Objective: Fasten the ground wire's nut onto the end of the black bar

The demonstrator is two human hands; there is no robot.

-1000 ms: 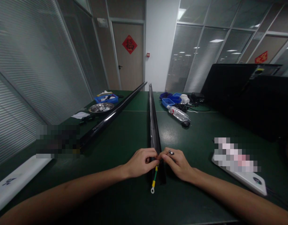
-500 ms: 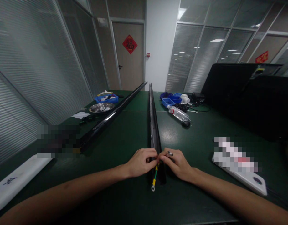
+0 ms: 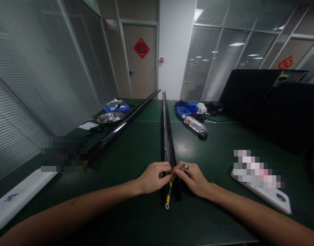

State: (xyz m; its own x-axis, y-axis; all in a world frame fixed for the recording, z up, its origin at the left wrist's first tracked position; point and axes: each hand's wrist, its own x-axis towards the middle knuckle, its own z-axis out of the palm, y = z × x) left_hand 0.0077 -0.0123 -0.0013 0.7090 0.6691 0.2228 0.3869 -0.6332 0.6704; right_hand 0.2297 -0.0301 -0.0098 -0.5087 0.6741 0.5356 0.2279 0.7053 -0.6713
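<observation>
A long dark metal rail [image 3: 168, 136] with a channel shape runs from the near side of the table toward the far edge. At its near end, my left hand [image 3: 155, 177] and my right hand [image 3: 192, 177] meet, thumbs and fingers pinched together. A short green and yellow ground wire [image 3: 170, 190] comes out from under the fingertips, its ring terminal [image 3: 167, 206] hanging toward me. The wire's upper end is hidden between both hands. There is a ring on a finger of my right hand.
A second dark rail [image 3: 121, 127] lies to the left. Beyond it are a metal dish [image 3: 111, 118] and a blue tray [image 3: 116, 108]. On the right lie a plastic bottle [image 3: 195, 125], blue bins [image 3: 183, 111] and a white device [image 3: 272, 199]. Another white device [image 3: 21, 198] is at left.
</observation>
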